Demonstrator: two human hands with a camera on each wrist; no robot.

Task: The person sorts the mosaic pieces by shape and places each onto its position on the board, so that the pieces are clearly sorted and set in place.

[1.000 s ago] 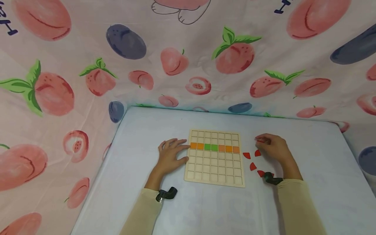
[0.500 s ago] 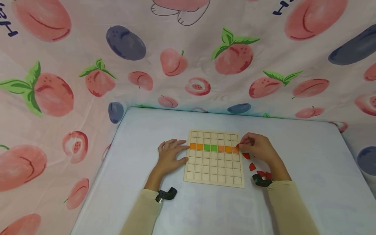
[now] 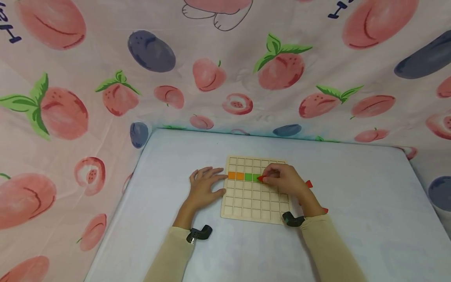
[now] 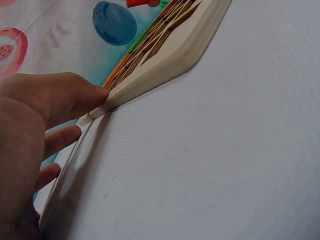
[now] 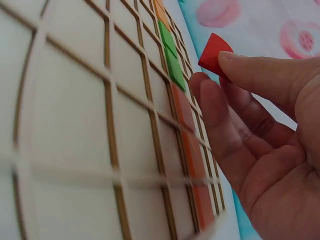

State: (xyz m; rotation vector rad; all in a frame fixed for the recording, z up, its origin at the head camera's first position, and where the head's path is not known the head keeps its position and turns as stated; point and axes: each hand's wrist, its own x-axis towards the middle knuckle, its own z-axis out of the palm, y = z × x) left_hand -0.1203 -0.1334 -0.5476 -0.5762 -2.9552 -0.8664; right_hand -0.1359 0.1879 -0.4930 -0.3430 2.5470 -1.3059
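A wooden grid board point(image 3: 251, 203) lies on the table. One row holds orange tiles point(image 3: 235, 176) and green tiles point(image 3: 248, 177) side by side; more orange tiles point(image 5: 199, 170) in that row show in the right wrist view. My left hand point(image 3: 204, 189) rests at the board's left edge, with fingers spread and touching it. Over the board, my right hand point(image 3: 285, 180) pinches a red quarter-circle piece point(image 5: 214, 54) between thumb and fingers. That piece is near the second green tile and, in the right wrist view, is raised off the board.
Right of the board, partly behind the right forearm, lie loose red pieces point(image 3: 309, 183). A fruit-printed cloth point(image 3: 236, 78) rises behind the white tabletop point(image 3: 225, 250) and along its left. A small dark camera point(image 3: 200, 233) is on the left wrist, another dark camera point(image 3: 293, 219) on the right.
My right hand has moved left with the red quarter-circle piece, from beside the board to over its tile row. The left hand has stayed at the board's edge.
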